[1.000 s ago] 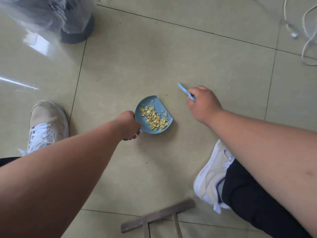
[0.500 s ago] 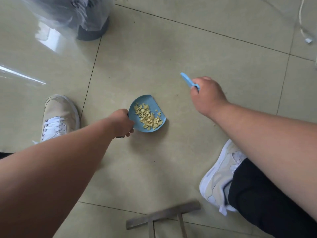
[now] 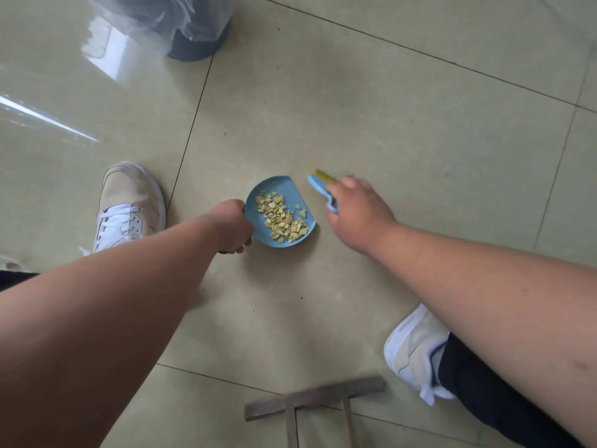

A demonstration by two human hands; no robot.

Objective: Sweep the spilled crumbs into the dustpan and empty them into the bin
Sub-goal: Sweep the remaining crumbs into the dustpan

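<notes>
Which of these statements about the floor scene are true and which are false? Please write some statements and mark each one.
1. The crumbs lie in the blue dustpan. True.
2. The left hand holds the dustpan by its handle. True.
3. The right hand is empty. False: it holds a small blue brush with yellowish bristles.
4. The dustpan is directly over the bin. False: the bin stands apart, at the top of the view, and the dustpan is low over the floor tiles.
5. The bin is lined with a clear plastic bag. True.
</notes>
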